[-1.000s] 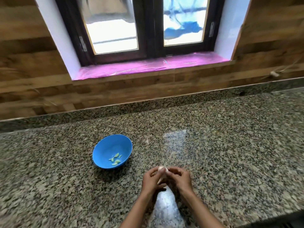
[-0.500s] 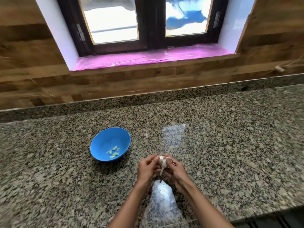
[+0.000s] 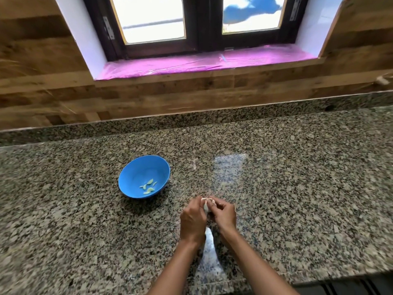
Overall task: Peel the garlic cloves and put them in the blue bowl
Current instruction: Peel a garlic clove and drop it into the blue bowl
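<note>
A few pale peeled garlic cloves (image 3: pixel 148 186) are already dropped in the round blue plastic bowl (image 3: pixel 136 167), while a white papery garlic bulb (image 3: pixel 206 204) is pinched between left hand (image 3: pixel 193 222) and right hand (image 3: pixel 225 216) above the speckled granite counter (image 3: pixel 297 188), so peeling is judged partway done.

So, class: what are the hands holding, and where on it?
A garlic bulb, pinched near its top between the left hand and right hand.

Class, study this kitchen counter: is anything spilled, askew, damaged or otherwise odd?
Nothing stands out. The blue bowl sits upright on the granite counter with peeled cloves inside, and both hands hold the garlic above the counter.
</note>
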### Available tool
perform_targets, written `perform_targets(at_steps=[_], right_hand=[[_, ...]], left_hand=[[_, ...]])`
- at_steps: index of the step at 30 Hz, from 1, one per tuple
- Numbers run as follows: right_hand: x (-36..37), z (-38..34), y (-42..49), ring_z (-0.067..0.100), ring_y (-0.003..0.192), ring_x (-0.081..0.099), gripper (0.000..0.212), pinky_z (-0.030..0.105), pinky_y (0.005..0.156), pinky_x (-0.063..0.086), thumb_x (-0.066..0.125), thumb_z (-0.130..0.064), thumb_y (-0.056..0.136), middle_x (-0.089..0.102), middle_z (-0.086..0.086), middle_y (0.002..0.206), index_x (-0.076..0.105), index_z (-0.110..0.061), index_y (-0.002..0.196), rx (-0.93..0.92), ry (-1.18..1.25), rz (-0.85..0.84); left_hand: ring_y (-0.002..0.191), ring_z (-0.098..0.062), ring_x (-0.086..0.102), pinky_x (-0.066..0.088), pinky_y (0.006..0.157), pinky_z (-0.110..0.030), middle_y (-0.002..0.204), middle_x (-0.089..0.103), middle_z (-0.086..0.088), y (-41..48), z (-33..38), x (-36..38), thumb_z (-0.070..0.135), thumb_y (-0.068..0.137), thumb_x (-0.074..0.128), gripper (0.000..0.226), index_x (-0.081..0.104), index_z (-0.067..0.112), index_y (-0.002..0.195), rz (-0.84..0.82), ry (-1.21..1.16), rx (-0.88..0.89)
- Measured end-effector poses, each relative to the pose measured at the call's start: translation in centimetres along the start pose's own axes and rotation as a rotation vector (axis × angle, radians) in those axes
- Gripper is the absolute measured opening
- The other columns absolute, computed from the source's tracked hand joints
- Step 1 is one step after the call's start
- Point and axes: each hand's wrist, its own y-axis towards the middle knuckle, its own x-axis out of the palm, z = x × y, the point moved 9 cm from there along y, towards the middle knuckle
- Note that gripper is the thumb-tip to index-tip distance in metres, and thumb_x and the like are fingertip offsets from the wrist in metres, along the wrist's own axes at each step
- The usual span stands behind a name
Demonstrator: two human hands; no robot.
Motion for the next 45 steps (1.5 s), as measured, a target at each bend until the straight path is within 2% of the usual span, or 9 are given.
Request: perform_targets(at_steps=[4,15,21,24,29,33,39,42,45], right_hand=[[-0.5,0.6,-0.5,0.021,0.103,0.062,0.03,0.04,0.086,0.054,0.067,-0.018,0.083,0.063,0.004,0.12,0.065,-0.015,0.113,-0.002,-0.112,0.083],[-1.6,1.9,-0.7,0.018,0.092,0.065,0.026,0.037,0.084,0.054,0.063,-0.016,0.087,0.069,0.004,0.106,0.066,-0.011,0.112,0.097,-0.032,0.033],[-1.6,1.4,-0.8,0.019,0.067,0.067,0.022,0.027,0.056,0.057,0.049,-0.011,0.095,0.068,0.012,0.082,0.062,0.001,0.107,0.179,0.182,-0.18],[-1.7,1.7,-1.1,0.018,0.055,0.066,0.02,0.028,0.05,0.056,0.048,-0.009,0.095,0.066,0.013,0.074,0.063,0.004,0.101,0.194,0.191,-0.173],[-1.9,1.5,-1.1,0.022,0.063,0.064,0.019,0.032,0.057,0.056,0.05,-0.008,0.094,0.065,0.013,0.076,0.066,0.002,0.096,0.161,0.144,-0.133],[-2.2,1.5,-0.7,0.022,0.064,0.059,0.024,0.043,0.066,0.055,0.055,-0.011,0.092,0.062,0.007,0.067,0.066,-0.014,0.071,0.086,-0.016,-0.051],[-1.8,0.5,-1.0,0.022,0.067,0.062,0.022,0.039,0.07,0.054,0.059,-0.016,0.09,0.064,-0.002,0.067,0.064,-0.024,0.07,-0.039,-0.209,-0.064],[-2.1,0.8,-1.0,0.034,0.081,0.067,0.013,0.05,0.073,0.055,0.058,-0.014,0.09,0.07,0.012,0.086,0.067,-0.018,0.081,0.002,-0.13,-0.064],[-2.0,0.9,-0.9,0.023,0.073,0.067,0.016,0.032,0.06,0.058,0.055,-0.012,0.092,0.066,0.014,0.099,0.058,-0.01,0.107,0.058,-0.073,-0.124]], left_hand=[[0.06,-0.017,0.06,0.055,0.053,-0.03,0.078,0.066,-0.011,-0.5,0.0,0.8,0.008,0.095,0.049,0.015,0.062,0.001,0.096,0.011,0.035,-0.023],[0.08,-0.007,0.058,0.042,0.06,-0.006,0.093,0.064,0.004,-0.8,-1.8,2.1,0.019,0.098,0.047,0.024,0.063,0.011,0.113,-0.175,-0.147,-0.194],[0.1,-0.009,0.06,0.044,0.075,-0.004,0.113,0.064,0.006,-0.6,-2.1,2.6,0.018,0.09,0.061,0.032,0.061,0.018,0.123,-0.297,-0.25,-0.12],[0.092,-0.014,0.06,0.048,0.077,-0.019,0.103,0.066,-0.005,-1.0,-1.3,2.6,0.016,0.093,0.057,0.025,0.065,0.012,0.117,-0.24,-0.143,-0.033],[0.072,-0.01,0.052,0.035,0.058,-0.006,0.088,0.063,-0.007,-1.7,0.5,2.6,0.01,0.097,0.047,0.019,0.065,0.004,0.103,-0.135,0.021,0.076],[0.076,-0.009,0.047,0.041,0.067,-0.014,0.094,0.061,-0.007,-1.5,0.7,3.7,0.01,0.099,0.041,0.022,0.06,0.003,0.108,-0.163,0.14,0.058],[0.077,-0.014,0.05,0.043,0.065,-0.022,0.084,0.051,0.001,-1.0,-0.6,3.8,0.014,0.1,0.035,0.014,0.049,0.01,0.101,-0.26,0.149,-0.114],[0.069,-0.01,0.053,0.042,0.057,-0.017,0.077,0.056,0.002,-0.3,-2.7,3.8,0.015,0.101,0.037,0.02,0.056,0.009,0.099,-0.357,-0.106,-0.322],[0.064,-0.011,0.055,0.048,0.057,-0.018,0.079,0.063,-0.006,-0.7,-4.7,4.1,0.012,0.101,0.039,0.026,0.062,0.0,0.103,-0.427,-0.464,-0.617]])
